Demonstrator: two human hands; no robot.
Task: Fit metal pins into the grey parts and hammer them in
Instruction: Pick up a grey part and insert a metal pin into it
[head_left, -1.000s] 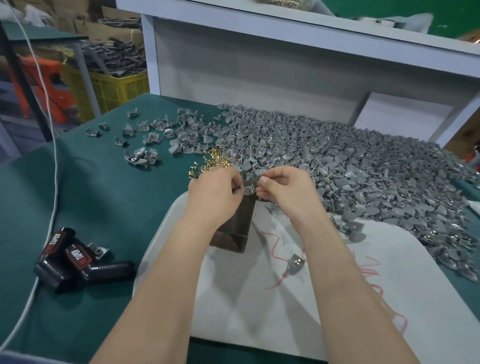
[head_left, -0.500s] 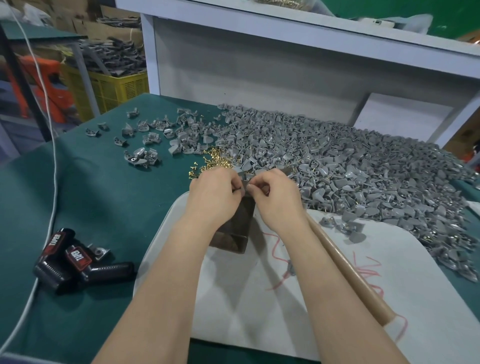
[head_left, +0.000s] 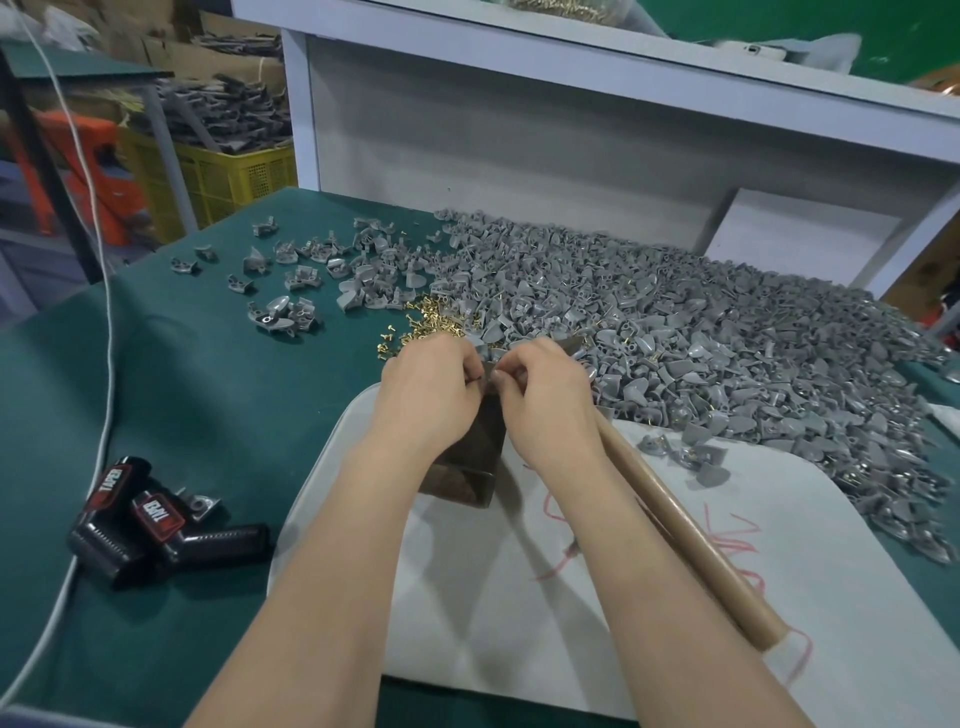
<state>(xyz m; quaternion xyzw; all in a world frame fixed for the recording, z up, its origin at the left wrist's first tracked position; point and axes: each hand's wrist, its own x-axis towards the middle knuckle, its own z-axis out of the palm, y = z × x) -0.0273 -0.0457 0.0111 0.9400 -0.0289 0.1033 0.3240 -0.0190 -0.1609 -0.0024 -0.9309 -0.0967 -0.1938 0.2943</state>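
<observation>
Hammer (head_left: 691, 545) joined right hand (head_left: 545, 400), handle trailing near-right; left hand (head_left: 431, 395) pinches grey part (head_left: 485, 357).

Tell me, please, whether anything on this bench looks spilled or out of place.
Brass pins lie loosely scattered on the green cloth just beyond the left hand, with a few lying apart from the rest. One grey part sits alone beside the black tools, far from the main pile.

Black tools with red labels (head_left: 124, 540) on green cloth (head_left: 234, 405), white cable (head_left: 110, 332) alongside — yellow crate (head_left: 228, 182) behind
</observation>
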